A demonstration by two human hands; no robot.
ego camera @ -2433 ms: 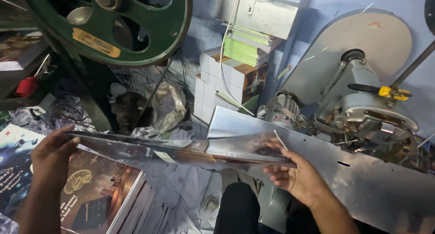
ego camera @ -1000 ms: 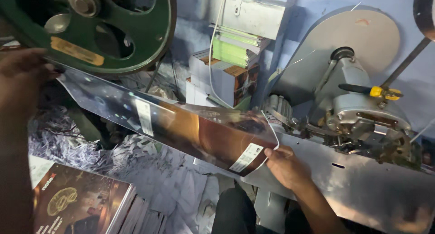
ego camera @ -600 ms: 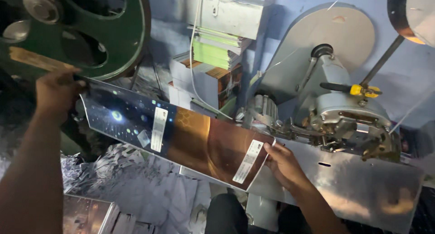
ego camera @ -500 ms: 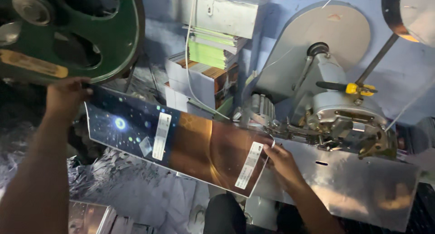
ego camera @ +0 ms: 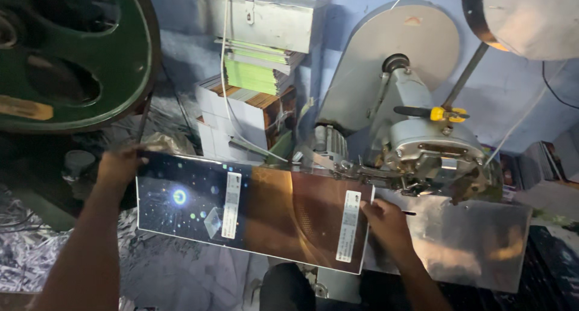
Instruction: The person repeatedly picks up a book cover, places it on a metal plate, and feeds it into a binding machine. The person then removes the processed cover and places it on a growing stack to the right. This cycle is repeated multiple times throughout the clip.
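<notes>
Two hands are gripping a long glossy printed sheet [ego camera: 253,211] over the steel machine table [ego camera: 476,245]: left hand [ego camera: 120,166] pinching its dark starry end, right hand [ego camera: 386,223] clasping the coppery end, fingertips hidden behind the edge.

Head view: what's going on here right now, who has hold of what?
A person holds a long glossy printed sheet flat between both hands. The left hand grips its dark, starry end below the big green flywheel. The right hand holds the brown end, against the grey motor-driven machine and over its shiny metal table. Stacks of printed card sit behind.
</notes>
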